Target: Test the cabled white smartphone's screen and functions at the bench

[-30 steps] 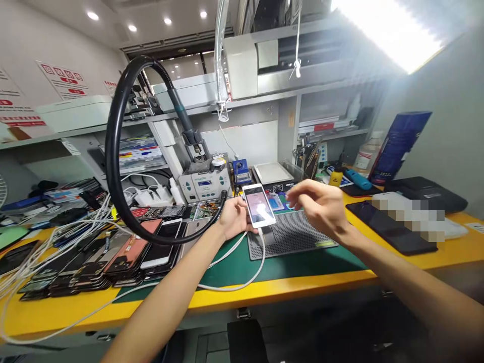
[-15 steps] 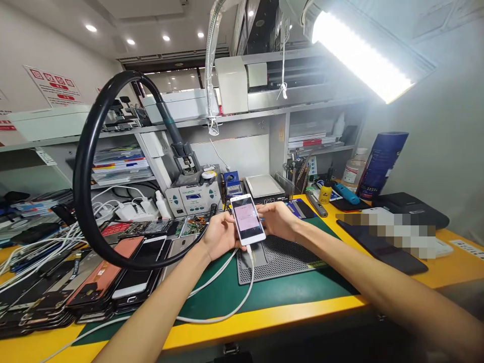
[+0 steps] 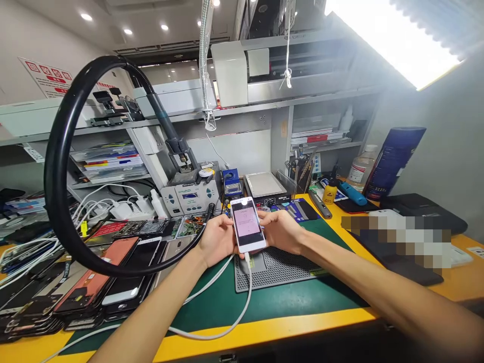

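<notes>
A white smartphone [image 3: 248,224] is held upright and tilted toward me, its screen lit with a pinkish page. My left hand [image 3: 218,238] grips its left edge, the thumb along the side and the other fingers behind. On the opposite edge my right hand [image 3: 283,231] also closes on the phone, its thumb at the side and fingers partly hidden at the back. From the phone's lower end a white charging cable [image 3: 247,290] hangs and curves off to the left. Below lies a grey perforated mat [image 3: 291,272] on a green work mat [image 3: 280,305].
Stacked phones and screens [image 3: 128,275] lie at the left under a thick black hose [image 3: 58,166]. Behind stands a hot air station [image 3: 189,199]. A yellow bottle [image 3: 330,193] and a dark flat panel [image 3: 397,257] are on the right, beneath a bright lamp [image 3: 397,40].
My right hand has come in from beside the phone to hold its right edge. The whole view has shifted slightly, and the screen's page looks different.
</notes>
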`<move>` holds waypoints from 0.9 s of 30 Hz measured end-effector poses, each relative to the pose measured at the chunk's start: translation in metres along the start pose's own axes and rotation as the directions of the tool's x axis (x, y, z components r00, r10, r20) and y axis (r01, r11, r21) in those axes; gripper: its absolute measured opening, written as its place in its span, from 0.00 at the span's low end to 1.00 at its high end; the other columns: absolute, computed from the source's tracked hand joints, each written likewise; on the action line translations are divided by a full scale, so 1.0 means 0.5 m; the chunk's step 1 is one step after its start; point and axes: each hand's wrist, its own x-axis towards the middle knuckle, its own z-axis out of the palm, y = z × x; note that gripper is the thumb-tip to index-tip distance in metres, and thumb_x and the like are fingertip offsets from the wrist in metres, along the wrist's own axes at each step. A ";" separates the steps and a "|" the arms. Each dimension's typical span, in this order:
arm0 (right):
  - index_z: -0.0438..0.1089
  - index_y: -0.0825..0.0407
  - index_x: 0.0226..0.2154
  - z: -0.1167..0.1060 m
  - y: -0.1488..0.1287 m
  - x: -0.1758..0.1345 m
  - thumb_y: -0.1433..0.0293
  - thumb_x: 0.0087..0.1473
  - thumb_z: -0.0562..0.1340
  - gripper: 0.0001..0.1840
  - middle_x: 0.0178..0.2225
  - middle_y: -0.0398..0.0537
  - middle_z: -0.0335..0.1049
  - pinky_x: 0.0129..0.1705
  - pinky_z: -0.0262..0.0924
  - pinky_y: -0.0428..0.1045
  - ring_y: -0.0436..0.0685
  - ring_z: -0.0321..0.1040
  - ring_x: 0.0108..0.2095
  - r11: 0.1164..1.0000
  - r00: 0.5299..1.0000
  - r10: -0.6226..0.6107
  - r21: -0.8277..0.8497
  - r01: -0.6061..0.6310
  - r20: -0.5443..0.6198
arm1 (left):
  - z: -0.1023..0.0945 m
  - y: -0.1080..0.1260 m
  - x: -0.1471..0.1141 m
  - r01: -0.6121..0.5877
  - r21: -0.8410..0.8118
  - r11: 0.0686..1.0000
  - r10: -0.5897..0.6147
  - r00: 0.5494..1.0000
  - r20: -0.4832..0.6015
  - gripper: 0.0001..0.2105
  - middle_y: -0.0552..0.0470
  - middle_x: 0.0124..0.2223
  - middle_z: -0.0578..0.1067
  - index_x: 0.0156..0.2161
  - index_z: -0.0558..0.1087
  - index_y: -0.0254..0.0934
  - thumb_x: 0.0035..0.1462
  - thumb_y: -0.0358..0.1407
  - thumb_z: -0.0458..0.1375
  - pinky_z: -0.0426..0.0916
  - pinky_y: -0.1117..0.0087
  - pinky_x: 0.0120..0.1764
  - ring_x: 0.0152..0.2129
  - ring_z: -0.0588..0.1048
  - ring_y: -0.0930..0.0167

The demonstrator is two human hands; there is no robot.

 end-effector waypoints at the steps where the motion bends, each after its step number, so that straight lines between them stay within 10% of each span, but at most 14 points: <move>1: 0.70 0.51 0.45 0.002 0.000 -0.002 0.74 0.45 0.57 0.22 0.42 0.52 0.74 0.43 0.66 0.65 0.62 0.69 0.40 1.000 1.000 0.000 0.003 0.000 0.004 | 0.002 0.000 -0.001 -0.001 0.004 1.000 0.001 1.000 -0.002 0.30 0.35 0.42 0.76 0.60 0.62 0.26 0.53 0.39 0.45 0.71 0.63 0.25 0.30 0.76 0.59; 27: 0.69 0.53 0.33 -0.003 0.017 0.012 0.70 0.43 0.58 0.11 0.30 0.47 0.69 0.36 0.60 0.52 0.57 0.62 0.32 0.995 0.984 0.038 -0.085 -0.054 -0.177 | 0.014 -0.006 -0.007 0.013 0.041 0.999 -0.011 0.998 -0.064 0.27 0.37 0.43 0.76 0.62 0.62 0.33 0.57 0.35 0.48 0.72 0.59 0.26 0.28 0.75 0.60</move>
